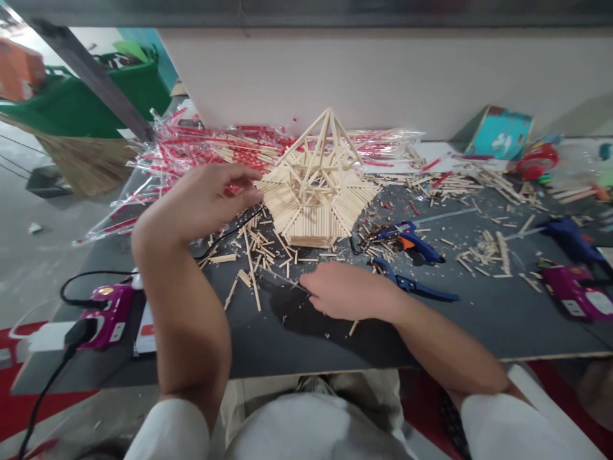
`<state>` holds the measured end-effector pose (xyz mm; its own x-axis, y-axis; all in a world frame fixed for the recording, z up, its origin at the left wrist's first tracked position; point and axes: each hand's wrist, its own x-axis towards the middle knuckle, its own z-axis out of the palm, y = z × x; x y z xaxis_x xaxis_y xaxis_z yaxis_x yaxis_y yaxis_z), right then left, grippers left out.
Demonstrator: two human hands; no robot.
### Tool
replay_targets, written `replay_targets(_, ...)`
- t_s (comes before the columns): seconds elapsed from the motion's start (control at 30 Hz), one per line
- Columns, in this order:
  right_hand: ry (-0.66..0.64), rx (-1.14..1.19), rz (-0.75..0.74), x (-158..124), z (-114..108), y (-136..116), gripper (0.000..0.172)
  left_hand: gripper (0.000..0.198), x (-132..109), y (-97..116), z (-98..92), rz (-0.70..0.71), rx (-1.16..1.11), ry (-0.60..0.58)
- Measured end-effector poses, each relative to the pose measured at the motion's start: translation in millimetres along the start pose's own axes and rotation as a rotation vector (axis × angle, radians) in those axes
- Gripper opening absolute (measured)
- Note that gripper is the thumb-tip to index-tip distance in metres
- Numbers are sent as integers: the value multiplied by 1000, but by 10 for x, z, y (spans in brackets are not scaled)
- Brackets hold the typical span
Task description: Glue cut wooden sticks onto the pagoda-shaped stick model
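Observation:
A model built of pale wooden sticks (306,227) stands on the dark table, with a stepped, flared base and an open pointed frame on top. At its left corner my left hand (215,195) has the thumb and fingertips closed about the edge. Low in front of the model, my right hand (347,292) is closed on a thin metal tool (287,280) that looks like tweezers, its tip pointing left toward loose sticks (258,246). What the tip touches, if anything, is too small to make out.
Right of the model lie a blue glue gun (416,243) and blue-handled cutters (421,289). Another glue gun (572,237) rests near a purple power strip (577,294); a second purple strip (108,313) is at left. Red-and-clear plastic wrappers (182,150) pile up behind.

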<state>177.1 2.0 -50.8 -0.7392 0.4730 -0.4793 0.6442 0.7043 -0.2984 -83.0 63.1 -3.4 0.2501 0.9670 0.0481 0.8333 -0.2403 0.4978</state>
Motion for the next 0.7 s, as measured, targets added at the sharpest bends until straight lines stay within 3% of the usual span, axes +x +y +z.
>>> replay_targets(0.17, 33, 93, 39, -534, -293, 278, 17, 35, -85, 104, -35, 76, -163, 25)
replay_targets(0.27, 149, 186, 122, -741, -417, 526, 23, 35, -85, 203, -29, 113, -274, 2)
replay_targets(0.43, 317, 227, 131, -869, -507, 902, 35, 41, -12, 261, 59, 120, -305, -12)
replay_targets(0.57, 361, 237, 208, -901, -504, 1068, 37, 44, 31, 261, 140, 94, -220, 7)
replay_targets(0.7, 384, 261, 239, -871, -521, 1134, 33, 40, 61, 289, 184, 118, -144, -61)
